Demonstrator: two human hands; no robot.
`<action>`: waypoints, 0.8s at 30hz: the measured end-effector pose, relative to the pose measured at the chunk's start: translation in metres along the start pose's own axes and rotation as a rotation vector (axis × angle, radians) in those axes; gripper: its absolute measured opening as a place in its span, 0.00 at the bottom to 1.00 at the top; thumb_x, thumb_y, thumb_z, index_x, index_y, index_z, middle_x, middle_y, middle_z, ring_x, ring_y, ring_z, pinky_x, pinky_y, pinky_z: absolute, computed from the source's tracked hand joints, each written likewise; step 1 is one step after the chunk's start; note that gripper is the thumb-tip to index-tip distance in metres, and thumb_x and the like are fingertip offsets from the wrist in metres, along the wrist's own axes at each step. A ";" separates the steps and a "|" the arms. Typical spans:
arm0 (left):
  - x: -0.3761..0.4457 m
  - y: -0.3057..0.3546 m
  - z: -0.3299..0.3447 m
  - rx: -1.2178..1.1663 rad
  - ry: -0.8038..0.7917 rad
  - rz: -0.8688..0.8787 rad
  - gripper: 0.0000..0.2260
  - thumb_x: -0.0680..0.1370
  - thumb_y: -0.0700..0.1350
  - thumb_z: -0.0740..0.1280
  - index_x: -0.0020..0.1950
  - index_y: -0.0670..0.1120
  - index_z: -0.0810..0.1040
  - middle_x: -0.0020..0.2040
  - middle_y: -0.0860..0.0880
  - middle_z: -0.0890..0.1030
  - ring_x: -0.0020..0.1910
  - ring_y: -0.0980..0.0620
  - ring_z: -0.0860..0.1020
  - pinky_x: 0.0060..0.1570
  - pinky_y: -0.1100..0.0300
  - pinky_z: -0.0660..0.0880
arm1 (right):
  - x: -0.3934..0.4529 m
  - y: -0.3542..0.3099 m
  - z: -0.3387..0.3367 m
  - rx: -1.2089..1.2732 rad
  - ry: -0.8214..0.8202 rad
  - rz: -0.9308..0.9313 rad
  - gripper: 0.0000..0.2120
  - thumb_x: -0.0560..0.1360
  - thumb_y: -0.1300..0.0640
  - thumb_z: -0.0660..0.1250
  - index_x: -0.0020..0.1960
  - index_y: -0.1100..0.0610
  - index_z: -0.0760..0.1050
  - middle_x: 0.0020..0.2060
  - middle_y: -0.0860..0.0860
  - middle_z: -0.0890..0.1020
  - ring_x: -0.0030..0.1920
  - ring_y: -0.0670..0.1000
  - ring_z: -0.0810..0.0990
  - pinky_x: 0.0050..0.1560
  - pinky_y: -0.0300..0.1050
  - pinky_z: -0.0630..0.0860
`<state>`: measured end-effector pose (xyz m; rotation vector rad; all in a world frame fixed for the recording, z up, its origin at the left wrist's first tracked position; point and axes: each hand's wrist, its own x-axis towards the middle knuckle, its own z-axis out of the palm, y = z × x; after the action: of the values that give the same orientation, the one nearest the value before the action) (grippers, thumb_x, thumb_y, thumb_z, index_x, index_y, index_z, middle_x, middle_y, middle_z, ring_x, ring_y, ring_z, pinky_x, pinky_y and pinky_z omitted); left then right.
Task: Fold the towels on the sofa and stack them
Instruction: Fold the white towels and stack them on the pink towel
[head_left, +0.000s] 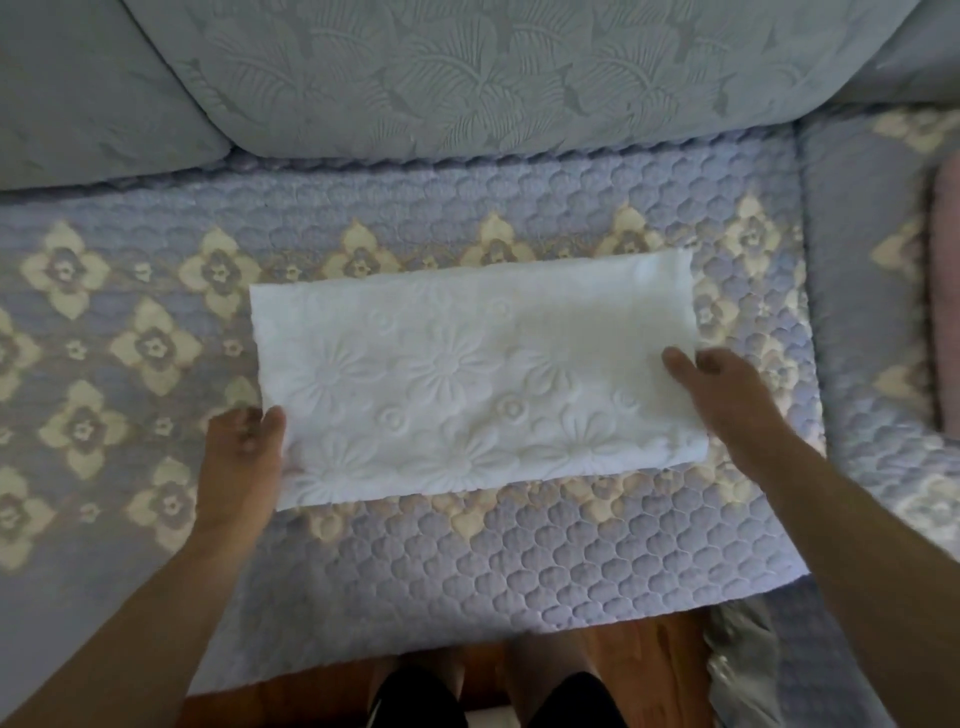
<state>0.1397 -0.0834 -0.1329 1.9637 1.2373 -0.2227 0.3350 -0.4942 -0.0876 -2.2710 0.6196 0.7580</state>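
A sofa (156, 597) fills most of the view, its seat covered by a quilted lavender cover stitched in a scale pattern, with rows of cream four-petal flowers across the middle. Behind the seat stand two pale blue-grey back cushions: one large one (493, 73) embossed with big leaf and flower shapes, and a plainer one (88, 98) at the far left. On the right the same quilted cover continues over a second seat section (862, 291), with something pinkish at the very edge that is too blurred to name. Below the seat's front edge a strip of reddish wooden floor (644, 654) shows, along with the person's two dark shoes (415, 696) and a bit of crumpled grey material (743, 660) at the lower right.

One towel (467, 379) is in view. It is white, embossed with large flowers, and lies flat on the middle of the seat as a long rectangle, its long sides running left to right.

Two bare hands reach to it. The left hand (244, 452) is at the towel's near left corner, thumb on top of the cloth and fingers seemingly tucked under the edge, so its grip pinches that corner. The right hand (727, 395) lies at the towel's right edge, thumb on the cloth and the fingers beyond the edge, curled down; whether they actually clasp the towel cannot be told.
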 end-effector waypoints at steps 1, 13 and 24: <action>-0.011 -0.006 -0.003 0.033 -0.014 -0.028 0.17 0.81 0.52 0.66 0.46 0.38 0.71 0.35 0.50 0.70 0.42 0.37 0.76 0.43 0.51 0.68 | -0.012 0.013 -0.003 -0.023 -0.044 0.021 0.17 0.77 0.42 0.68 0.55 0.55 0.77 0.47 0.51 0.82 0.46 0.52 0.81 0.45 0.48 0.78; -0.053 -0.014 0.006 0.513 0.110 -0.048 0.09 0.80 0.46 0.65 0.54 0.41 0.74 0.48 0.36 0.80 0.51 0.32 0.77 0.58 0.39 0.71 | -0.038 0.064 0.008 -0.169 0.086 0.069 0.10 0.78 0.46 0.66 0.53 0.52 0.73 0.45 0.52 0.79 0.49 0.59 0.78 0.48 0.54 0.76; -0.070 0.095 0.133 0.775 -0.063 0.774 0.27 0.83 0.60 0.52 0.82 0.53 0.57 0.82 0.42 0.52 0.81 0.39 0.47 0.77 0.36 0.49 | -0.014 -0.021 0.108 -0.663 0.239 -0.620 0.31 0.83 0.40 0.47 0.82 0.52 0.48 0.81 0.55 0.46 0.80 0.59 0.42 0.79 0.59 0.43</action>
<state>0.2151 -0.2441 -0.1365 2.9077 0.2589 -0.3933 0.2999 -0.4001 -0.1356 -2.9477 -0.3079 0.4082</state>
